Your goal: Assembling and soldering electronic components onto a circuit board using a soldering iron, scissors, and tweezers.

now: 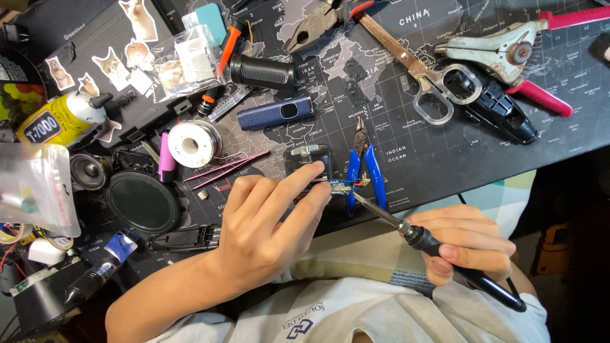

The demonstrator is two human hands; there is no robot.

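- Your left hand is pinching the small circuit board at the counter edge, just beside the blue cutters; keep those fingers clear of the joint.
- Your right hand is gripping the soldering iron, tip touching the board; be holding it steady and brief.

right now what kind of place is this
Likely a home electronics repair desk: the right hand holds a soldering iron, and a solder spool, pliers and blue cutters lie about.
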